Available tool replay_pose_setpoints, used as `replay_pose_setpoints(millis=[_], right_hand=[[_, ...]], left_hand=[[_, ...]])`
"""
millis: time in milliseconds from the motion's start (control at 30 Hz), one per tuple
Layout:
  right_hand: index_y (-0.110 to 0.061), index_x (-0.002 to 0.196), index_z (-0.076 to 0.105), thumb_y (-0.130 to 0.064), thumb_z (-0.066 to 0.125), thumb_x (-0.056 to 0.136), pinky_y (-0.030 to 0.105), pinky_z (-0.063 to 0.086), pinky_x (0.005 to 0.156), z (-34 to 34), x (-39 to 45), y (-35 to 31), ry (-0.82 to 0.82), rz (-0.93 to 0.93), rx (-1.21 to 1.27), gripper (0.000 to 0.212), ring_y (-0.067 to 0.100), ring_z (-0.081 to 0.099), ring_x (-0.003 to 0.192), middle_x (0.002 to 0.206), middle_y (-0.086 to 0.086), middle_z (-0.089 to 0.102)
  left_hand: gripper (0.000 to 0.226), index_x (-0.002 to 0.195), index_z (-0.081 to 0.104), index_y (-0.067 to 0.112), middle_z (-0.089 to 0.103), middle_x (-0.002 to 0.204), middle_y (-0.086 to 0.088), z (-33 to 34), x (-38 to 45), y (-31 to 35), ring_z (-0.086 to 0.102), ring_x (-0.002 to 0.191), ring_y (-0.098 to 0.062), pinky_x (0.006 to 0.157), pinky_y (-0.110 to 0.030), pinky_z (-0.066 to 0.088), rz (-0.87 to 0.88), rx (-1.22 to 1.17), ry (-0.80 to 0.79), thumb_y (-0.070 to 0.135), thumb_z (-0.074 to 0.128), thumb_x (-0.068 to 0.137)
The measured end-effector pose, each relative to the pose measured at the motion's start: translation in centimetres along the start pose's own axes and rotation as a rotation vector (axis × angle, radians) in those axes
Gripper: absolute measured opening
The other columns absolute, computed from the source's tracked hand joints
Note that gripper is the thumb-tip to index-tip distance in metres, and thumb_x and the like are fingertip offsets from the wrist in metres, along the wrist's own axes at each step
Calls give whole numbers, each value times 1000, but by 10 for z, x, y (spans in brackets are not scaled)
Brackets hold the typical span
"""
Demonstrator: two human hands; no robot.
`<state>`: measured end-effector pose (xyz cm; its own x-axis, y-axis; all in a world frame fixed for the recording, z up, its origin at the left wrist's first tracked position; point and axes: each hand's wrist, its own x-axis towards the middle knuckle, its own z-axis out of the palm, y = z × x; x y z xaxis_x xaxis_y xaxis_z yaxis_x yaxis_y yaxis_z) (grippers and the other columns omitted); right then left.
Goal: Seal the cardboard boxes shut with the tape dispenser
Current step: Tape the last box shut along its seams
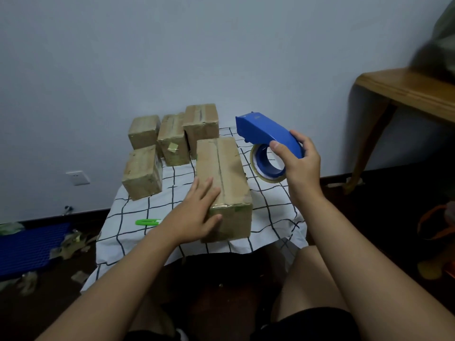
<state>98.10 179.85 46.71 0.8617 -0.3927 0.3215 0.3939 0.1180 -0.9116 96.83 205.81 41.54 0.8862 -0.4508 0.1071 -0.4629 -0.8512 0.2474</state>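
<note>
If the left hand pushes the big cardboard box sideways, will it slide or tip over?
The big cardboard box lies long and low, so it would probably slide rather than tip. The checked cloth beneath may bunch and drag along. The left hand rests flat on its near corner, which suggests stiff walls.

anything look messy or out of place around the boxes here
Yes. Crumpled tape scraps litter the floor left of the table, beside a blue mat. A loose tape piece sticks up off one rear box. The large box under the left hand looks scuffed along its seam.
</note>
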Motion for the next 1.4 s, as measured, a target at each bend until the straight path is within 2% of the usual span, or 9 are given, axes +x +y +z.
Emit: replay_pose_setpoints(millis=[133, 333, 500, 667, 867, 1100, 1233, 1300, 1400], right_hand=[[-37, 111, 61, -49, 83, 62, 15, 51, 77, 9, -2, 1, -17, 6, 6, 55, 4, 63, 100, 114, -9, 62], [-36, 111, 61, -47, 83, 62, 15, 51, 77, 14, 3, -3, -13, -9, 12, 55, 2, 64, 98, 114, -9, 62], [-29, 117, 61, -47, 83, 62, 14, 50, 77, 19, 14, -15, 31, -39, 41, 62, 2, 63, 99, 116, -7, 62], [-34, 112, 61, -44, 83, 64, 14, 51, 76, 16, 23, -20, 44, -60, 41, 54, -3, 64, 94, 113, -9, 61], [-35, 113, 61, -45, 83, 65, 12, 50, 75, 6, 33, -8, 71, -58, 0, 53, -5, 63, 93, 114, -10, 62], [-36, 114, 61, -49, 83, 63, 18, 53, 80, 14, 34, 16, 27, 2, 1, 57, 6, 63, 103, 116, -9, 62], [-32, 116, 62, -47, 83, 62, 15, 51, 78, 23, 26, 23, -15, 33, 21, 60, 2, 64, 100, 117, -8, 62], [-33, 115, 62, -46, 83, 62, 15, 52, 79, 25, 22, 24, -37, 45, 25, 59, 1, 65, 98, 116, -8, 63], [-33, 113, 64, -44, 82, 62, 14, 51, 77, 25, 17, 21, -65, 57, 45, 55, 0, 66, 94, 111, -10, 65]], left_hand=[[90, 149, 11, 52, -9, 164, 8, 9, 4, 15, -17, 148, -26, 111, -57, 28, -126, 11, -16, 69, 62, 78], [76, 150, 18, 47, 7, 164, 5, -3, -9, 18, -9, 150, -25, 113, -52, 29, -53, 59, -7, 62, 56, 87], [73, 151, 27, 41, 17, 162, 2, -25, -14, 24, 2, 150, -23, 116, -47, 25, -1, 9, 101, 58, 59, 87], [73, 151, 27, 38, 16, 162, 0, -29, 28, 28, 0, 150, -26, 115, -49, 24, 0, 15, 178, 53, 61, 88], [74, 152, 24, 37, 13, 163, -1, -8, 84, 19, -3, 150, -28, 117, -50, 24, -11, 52, 66, 51, 61, 89], [71, 152, 21, 37, 10, 164, 0, 13, 73, 4, -5, 150, -25, 110, -49, 34, -16, 93, 42, 49, 58, 92], [72, 153, 18, 38, 6, 164, 3, 14, 59, -2, -7, 150, -21, 109, -48, 36, -32, 80, 47, 50, 56, 93], [75, 154, 15, 38, 5, 164, 4, 13, 57, -2, -8, 150, -19, 113, -49, 34, -47, 64, 31, 52, 56, 92], [76, 154, 17, 35, 9, 164, 2, 5, 54, -1, -3, 150, -17, 119, -44, 14, -51, -108, 13, 52, 56, 92]])
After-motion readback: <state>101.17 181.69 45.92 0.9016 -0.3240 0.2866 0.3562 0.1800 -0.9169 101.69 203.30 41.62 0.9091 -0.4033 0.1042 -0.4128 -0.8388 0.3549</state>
